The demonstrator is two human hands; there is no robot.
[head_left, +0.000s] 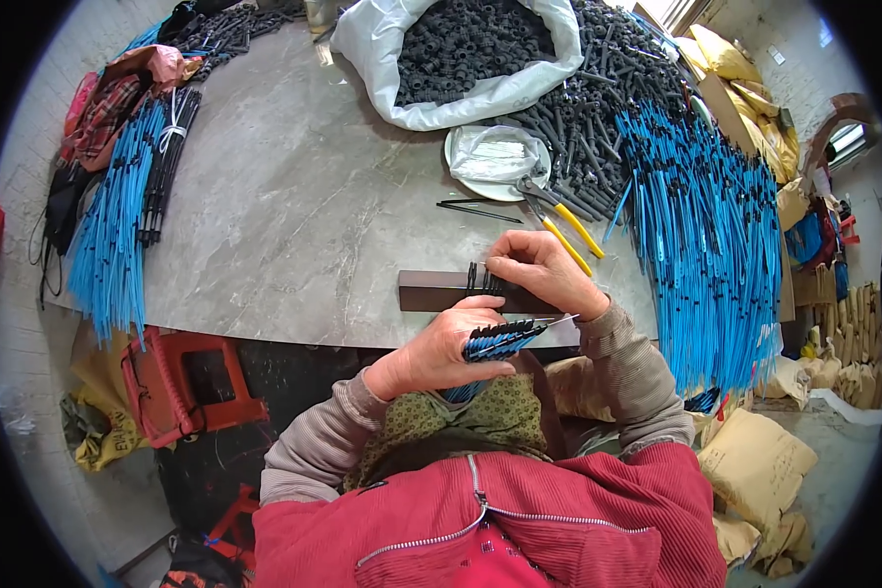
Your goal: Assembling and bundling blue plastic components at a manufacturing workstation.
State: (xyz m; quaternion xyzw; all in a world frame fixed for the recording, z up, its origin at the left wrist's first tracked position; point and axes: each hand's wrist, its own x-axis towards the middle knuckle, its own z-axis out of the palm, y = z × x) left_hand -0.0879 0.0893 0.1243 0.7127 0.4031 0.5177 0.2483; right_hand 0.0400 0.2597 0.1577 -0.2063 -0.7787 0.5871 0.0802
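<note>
A bundle of thin blue rods with black ends [500, 340] is gripped in my left hand [423, 351], close to the table's near edge. Just above it, the fingers of my right hand [544, 272] are pinched together over a dark brown block [431, 290] lying on the table. Several small black pieces [473, 276] stand up at the block, right by my fingertips. What the pinch holds is too small and too covered to make out. A thin pale strand [562, 319] sticks out beside the bundle, below my right wrist.
Yellow-handled pliers [570, 235] lie beyond my right hand, near a white plate [490, 188] with a clear bag of thin pieces. Behind are a white sack [363, 44] of black parts and heaped black tubes [588, 147]. Blue rods [701, 245] pile at right, more [118, 225] at left.
</note>
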